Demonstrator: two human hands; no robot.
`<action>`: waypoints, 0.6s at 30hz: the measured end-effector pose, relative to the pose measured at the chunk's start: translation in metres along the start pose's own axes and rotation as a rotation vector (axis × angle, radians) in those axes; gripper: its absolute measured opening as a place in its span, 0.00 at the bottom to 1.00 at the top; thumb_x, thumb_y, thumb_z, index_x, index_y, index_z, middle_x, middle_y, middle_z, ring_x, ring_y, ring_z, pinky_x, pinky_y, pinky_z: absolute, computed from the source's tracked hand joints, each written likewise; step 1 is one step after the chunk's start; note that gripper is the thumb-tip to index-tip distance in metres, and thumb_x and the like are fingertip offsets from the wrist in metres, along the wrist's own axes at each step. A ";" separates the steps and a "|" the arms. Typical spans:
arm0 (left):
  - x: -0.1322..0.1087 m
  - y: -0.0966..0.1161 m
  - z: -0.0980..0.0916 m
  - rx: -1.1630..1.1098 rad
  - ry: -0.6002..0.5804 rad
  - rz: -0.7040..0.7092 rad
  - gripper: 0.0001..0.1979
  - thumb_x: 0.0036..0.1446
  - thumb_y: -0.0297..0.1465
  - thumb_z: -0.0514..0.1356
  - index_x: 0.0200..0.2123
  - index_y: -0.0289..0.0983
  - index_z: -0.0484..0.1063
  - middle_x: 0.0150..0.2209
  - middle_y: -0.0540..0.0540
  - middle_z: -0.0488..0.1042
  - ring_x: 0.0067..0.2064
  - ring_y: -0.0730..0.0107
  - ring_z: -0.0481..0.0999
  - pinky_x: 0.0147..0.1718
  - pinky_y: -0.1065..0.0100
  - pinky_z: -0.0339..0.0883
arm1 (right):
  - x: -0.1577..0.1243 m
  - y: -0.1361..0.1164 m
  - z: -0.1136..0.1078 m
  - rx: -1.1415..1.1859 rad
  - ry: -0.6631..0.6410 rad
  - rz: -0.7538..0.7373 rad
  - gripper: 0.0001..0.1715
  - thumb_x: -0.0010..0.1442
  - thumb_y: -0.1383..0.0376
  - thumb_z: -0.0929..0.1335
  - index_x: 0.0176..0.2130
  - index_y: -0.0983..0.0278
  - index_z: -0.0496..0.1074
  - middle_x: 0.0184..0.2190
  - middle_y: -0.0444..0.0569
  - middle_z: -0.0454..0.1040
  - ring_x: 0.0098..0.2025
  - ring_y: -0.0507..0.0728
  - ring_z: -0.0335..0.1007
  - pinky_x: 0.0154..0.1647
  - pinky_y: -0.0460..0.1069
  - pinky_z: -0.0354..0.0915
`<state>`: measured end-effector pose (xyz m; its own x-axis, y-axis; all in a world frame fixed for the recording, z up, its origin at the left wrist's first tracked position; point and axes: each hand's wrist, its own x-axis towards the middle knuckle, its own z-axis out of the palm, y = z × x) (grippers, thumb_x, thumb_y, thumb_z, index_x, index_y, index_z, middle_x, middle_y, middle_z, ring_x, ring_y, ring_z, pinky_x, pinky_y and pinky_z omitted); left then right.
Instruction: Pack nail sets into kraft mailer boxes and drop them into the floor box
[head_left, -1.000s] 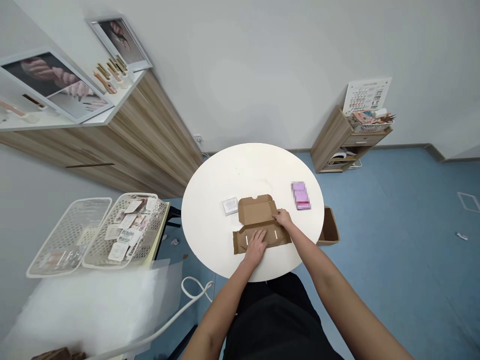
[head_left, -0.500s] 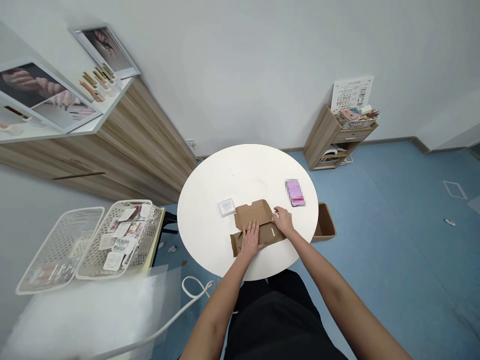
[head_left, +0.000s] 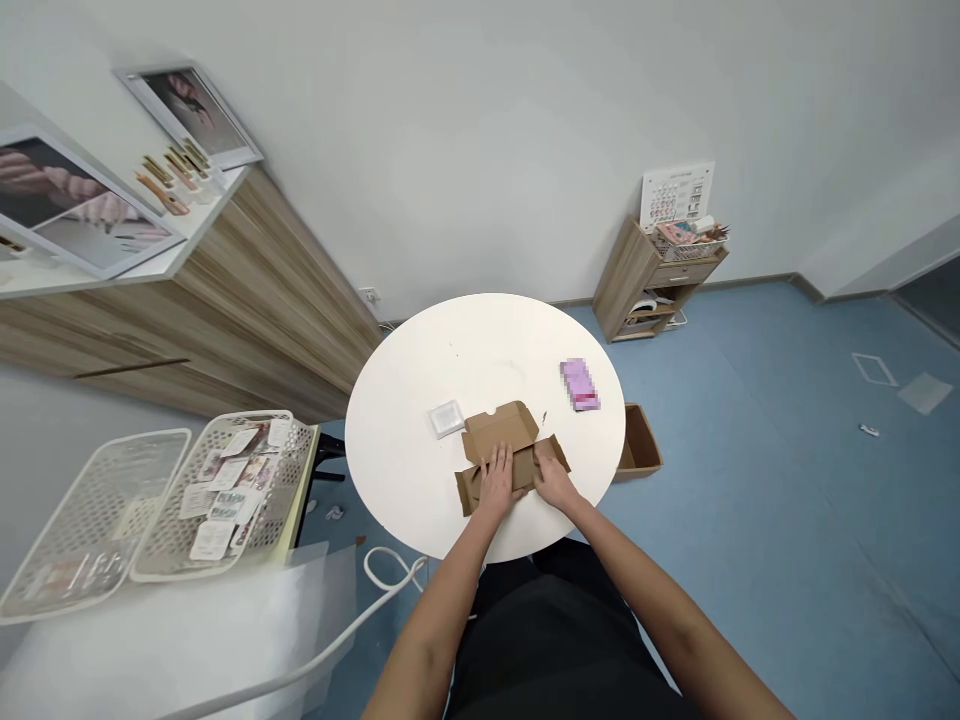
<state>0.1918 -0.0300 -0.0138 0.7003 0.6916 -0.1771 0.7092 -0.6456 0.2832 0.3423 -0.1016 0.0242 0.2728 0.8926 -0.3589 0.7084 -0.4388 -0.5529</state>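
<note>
An unfolded brown cardboard box point(head_left: 501, 430) lies on the white round table point(head_left: 405, 370), its lid panel spread away from me and side flaps sticking out left and right. My left hand point(head_left: 496, 485) rests flat on the near part of the box, fingers stretched toward the lid. Close beside it, my right hand point(head_left: 555, 482) has its fingers bent against the right part of the box, by the side flap; its fingertips are partly hidden. Left of the lid sits a small clear case point(head_left: 447, 419). A purple blurred-out item point(head_left: 580, 384) is farther right.
A brown open bin point(head_left: 639, 445) stands on the floor right of the table. White baskets point(head_left: 225, 495) with cards are at left, near a white cable point(head_left: 337, 635). A wooden cabinet point(head_left: 285, 290) and a small shelf unit point(head_left: 652, 275) stand along the wall.
My right hand has moved left and nearer to me, from the lid's right edge onto the box's near right part. The right side flap now stands out. My left hand stays in place.
</note>
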 end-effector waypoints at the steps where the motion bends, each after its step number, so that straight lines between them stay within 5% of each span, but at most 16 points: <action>1: 0.000 0.001 -0.001 0.001 -0.002 -0.001 0.52 0.52 0.40 0.64 0.70 0.37 0.34 0.70 0.35 0.44 0.71 0.49 0.42 0.65 0.43 0.39 | -0.003 0.002 0.002 0.022 0.045 0.003 0.35 0.57 0.72 0.60 0.64 0.69 0.56 0.58 0.58 0.66 0.61 0.61 0.59 0.61 0.54 0.56; 5: -0.002 0.003 -0.003 -0.011 0.012 -0.008 0.53 0.51 0.39 0.65 0.70 0.37 0.34 0.70 0.36 0.43 0.71 0.49 0.41 0.66 0.43 0.38 | -0.015 0.011 0.011 0.066 0.221 0.088 0.35 0.58 0.70 0.60 0.63 0.69 0.56 0.61 0.59 0.62 0.63 0.62 0.57 0.63 0.55 0.56; 12: -0.003 0.004 -0.006 -0.050 -0.016 -0.011 0.52 0.53 0.41 0.64 0.70 0.37 0.34 0.70 0.34 0.42 0.71 0.49 0.40 0.66 0.43 0.36 | -0.011 0.011 0.031 0.275 0.147 0.160 0.41 0.57 0.69 0.60 0.67 0.67 0.46 0.66 0.58 0.57 0.66 0.60 0.55 0.62 0.54 0.59; 15: -0.003 0.005 -0.009 -0.053 -0.031 -0.022 0.52 0.53 0.41 0.64 0.70 0.37 0.34 0.70 0.35 0.42 0.71 0.48 0.39 0.66 0.42 0.36 | -0.006 0.015 0.022 0.344 0.127 0.133 0.39 0.56 0.70 0.60 0.66 0.65 0.50 0.63 0.56 0.62 0.63 0.59 0.60 0.61 0.54 0.60; 18: -0.003 0.007 -0.012 -0.059 -0.054 -0.036 0.54 0.50 0.40 0.66 0.70 0.37 0.35 0.71 0.34 0.41 0.71 0.48 0.38 0.66 0.42 0.35 | -0.002 0.028 0.001 0.361 0.268 0.130 0.33 0.58 0.69 0.58 0.63 0.64 0.56 0.60 0.55 0.66 0.61 0.58 0.63 0.60 0.54 0.60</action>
<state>0.1936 -0.0326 0.0003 0.6789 0.6944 -0.2385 0.7291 -0.5995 0.3302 0.3604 -0.1160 0.0088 0.5364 0.8023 -0.2618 0.3984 -0.5142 -0.7596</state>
